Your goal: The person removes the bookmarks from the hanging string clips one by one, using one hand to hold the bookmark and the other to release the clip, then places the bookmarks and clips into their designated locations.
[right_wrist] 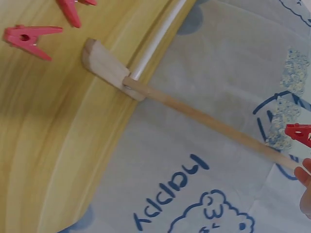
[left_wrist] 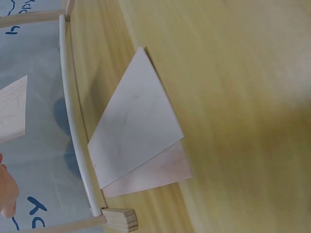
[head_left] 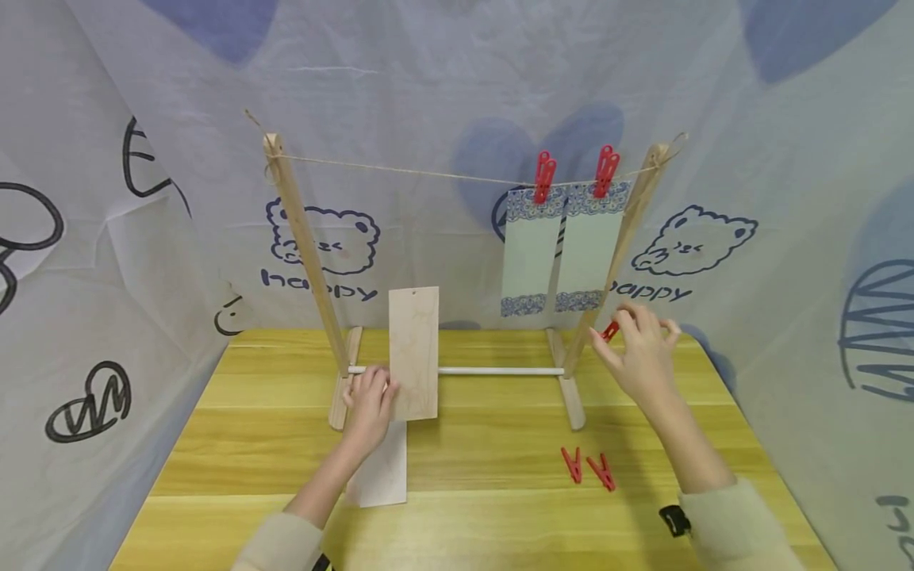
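In the head view my left hand (head_left: 370,404) holds a thin pale wooden card (head_left: 416,349) by its left edge, upright in front of the white crossbar. A small hole shows near the card's top. Below that hand, pale cards (left_wrist: 133,121) lie overlapping on the table. My right hand (head_left: 643,353) pinches a red clothespin (head_left: 609,331) beside the right post, with the thumb and fingertips on it. Two light cards with blue patterned ends, a left one (head_left: 530,258) and a right one (head_left: 589,246), hang from the string, each under red clothespins (head_left: 544,178).
A wooden stand has a left post (head_left: 307,246), a right post (head_left: 631,226), a string (head_left: 414,170) between them and a white crossbar (head_left: 500,371) low down. Two red clothespins (head_left: 574,465) lie on the table at the right front. A printed cloth (head_left: 428,95) hangs around the table.
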`<state>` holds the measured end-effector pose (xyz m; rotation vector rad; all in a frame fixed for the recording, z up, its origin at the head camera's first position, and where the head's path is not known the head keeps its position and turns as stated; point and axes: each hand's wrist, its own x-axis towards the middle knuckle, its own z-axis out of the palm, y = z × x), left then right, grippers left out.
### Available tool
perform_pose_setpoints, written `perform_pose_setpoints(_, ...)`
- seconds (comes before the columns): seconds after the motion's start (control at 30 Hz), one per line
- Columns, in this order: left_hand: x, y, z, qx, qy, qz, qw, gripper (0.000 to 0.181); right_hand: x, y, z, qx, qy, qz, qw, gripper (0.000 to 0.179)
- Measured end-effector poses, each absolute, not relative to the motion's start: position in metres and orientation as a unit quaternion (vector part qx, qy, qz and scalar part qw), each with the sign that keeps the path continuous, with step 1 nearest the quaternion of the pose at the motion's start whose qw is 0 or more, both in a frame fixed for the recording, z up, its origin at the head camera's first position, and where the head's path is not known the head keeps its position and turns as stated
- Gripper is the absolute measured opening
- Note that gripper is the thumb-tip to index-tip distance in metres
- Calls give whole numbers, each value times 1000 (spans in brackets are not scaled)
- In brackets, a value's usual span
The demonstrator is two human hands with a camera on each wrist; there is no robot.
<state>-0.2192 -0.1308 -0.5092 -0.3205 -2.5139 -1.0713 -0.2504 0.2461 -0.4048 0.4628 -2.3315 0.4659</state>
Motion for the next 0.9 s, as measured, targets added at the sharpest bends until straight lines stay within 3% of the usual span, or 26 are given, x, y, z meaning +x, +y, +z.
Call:
perform_pose_setpoints(0.43,-205,-133,-528,-105,-888,-398,205,13,-244,262,-431,145,-920,160,326,32)
perform_pose_setpoints(0.9,-192,-133,-543,-93,-890,-411,174,18,-238,270,-457,110,-941,147,285,30)
